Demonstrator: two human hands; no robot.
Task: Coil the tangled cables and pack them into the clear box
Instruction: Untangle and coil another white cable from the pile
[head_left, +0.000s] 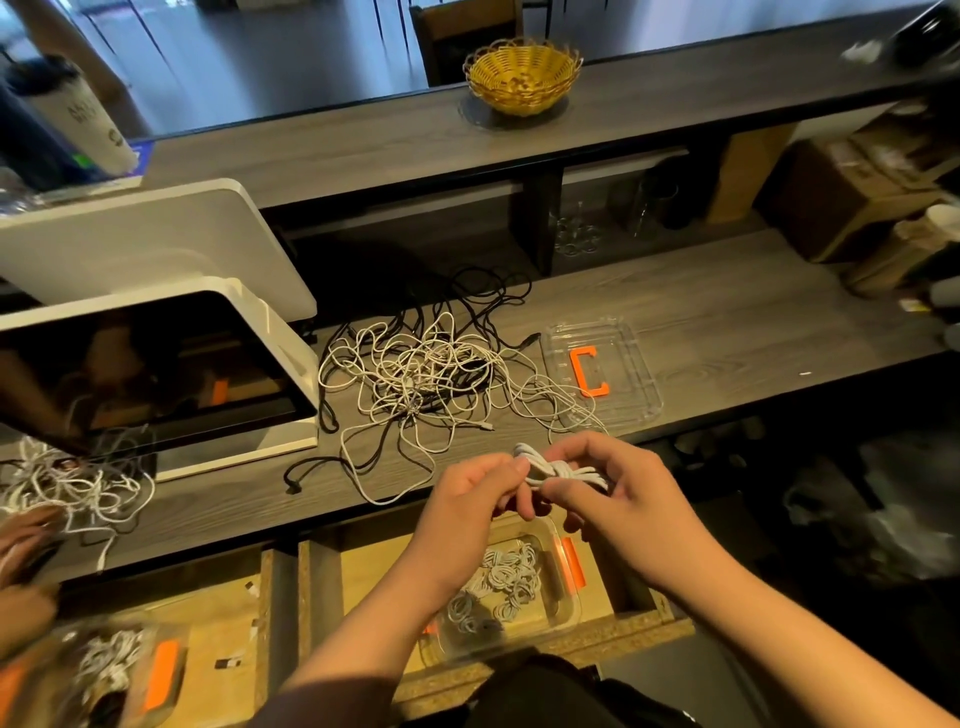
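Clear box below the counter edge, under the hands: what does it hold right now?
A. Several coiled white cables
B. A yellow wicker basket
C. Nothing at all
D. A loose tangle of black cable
A: the clear box with orange latches holds several small coils of white cable, while the left hand and right hand hold another white bundle above it.

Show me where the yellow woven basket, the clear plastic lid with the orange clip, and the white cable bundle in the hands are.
Yellow woven basket (522, 78), head view, inner wall.
Clear plastic lid with orange clip (631, 384), head view, bare panel right of clip.
White cable bundle (558, 470), head view, middle of the coil.
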